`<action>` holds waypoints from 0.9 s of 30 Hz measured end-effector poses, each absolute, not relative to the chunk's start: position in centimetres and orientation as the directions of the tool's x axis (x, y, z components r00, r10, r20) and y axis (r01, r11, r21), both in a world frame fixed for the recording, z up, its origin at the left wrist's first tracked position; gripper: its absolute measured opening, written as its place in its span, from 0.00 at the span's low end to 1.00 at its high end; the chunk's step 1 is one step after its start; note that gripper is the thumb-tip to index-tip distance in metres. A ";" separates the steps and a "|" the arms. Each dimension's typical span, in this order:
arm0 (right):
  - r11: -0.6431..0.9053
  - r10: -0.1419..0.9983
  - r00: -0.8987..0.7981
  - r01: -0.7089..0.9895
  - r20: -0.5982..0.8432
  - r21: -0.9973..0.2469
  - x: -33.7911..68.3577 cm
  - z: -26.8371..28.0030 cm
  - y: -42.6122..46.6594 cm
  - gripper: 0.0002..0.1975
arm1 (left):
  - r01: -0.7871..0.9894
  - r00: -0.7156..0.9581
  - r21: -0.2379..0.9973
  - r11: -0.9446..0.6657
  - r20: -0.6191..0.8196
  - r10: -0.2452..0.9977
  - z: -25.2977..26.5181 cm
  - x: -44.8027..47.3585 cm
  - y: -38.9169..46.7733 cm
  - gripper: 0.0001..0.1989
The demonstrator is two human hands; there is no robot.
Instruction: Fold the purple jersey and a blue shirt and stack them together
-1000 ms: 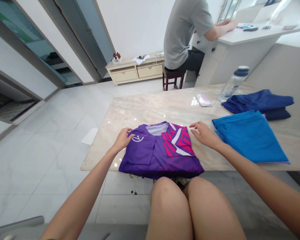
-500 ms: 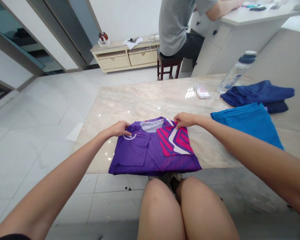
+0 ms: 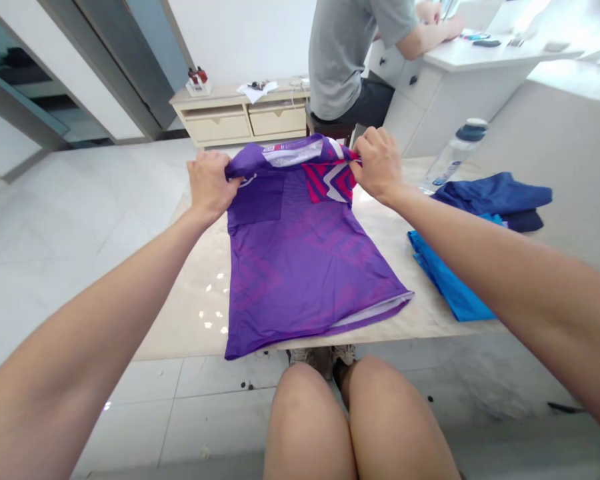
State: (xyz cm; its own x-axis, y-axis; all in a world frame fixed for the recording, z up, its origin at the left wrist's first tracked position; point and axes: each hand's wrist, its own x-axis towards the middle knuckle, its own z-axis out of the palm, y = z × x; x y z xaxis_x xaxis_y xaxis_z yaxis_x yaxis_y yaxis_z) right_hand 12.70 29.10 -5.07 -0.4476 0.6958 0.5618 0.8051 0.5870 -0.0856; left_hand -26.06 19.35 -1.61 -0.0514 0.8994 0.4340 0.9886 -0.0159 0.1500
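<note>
A purple jersey with pink and white patterned sleeve hangs between my hands, its collar end raised and its lower hem lying along the table's near edge. My left hand is closed on the left shoulder, and my right hand grips the right shoulder, near the pink sleeve. Both sleeves are folded inward over the front. A bright blue folded cloth lies to the right of the jersey, partly hidden by my right forearm.
The marble-look table carries a dark blue cloth and a clear water bottle at the right. Beyond it, a person in a grey shirt sits at a white counter. A low cream cabinet stands by the wall.
Both hands have lifted the jersey's shoulders up and away from me. Its lower body, doubled under before, has unfolded and stretches toward the near table edge.
</note>
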 end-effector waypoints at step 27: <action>0.843 0.536 -0.837 0.526 0.107 -0.110 20.1 -14.8 11.3 0.14 | 0.857 0.451 0.194 -0.477 0.164 0.877 -13.0 -27.2 -1.6 0.09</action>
State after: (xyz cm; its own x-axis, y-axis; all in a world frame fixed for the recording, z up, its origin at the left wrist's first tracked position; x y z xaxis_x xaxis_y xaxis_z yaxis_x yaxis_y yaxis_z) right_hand 20.12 11.28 -14.85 -0.8374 0.5361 0.1066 0.5258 0.8434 -0.1103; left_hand -27.17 -1.55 -12.96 0.4509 0.8774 0.1639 0.8574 -0.4768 0.1938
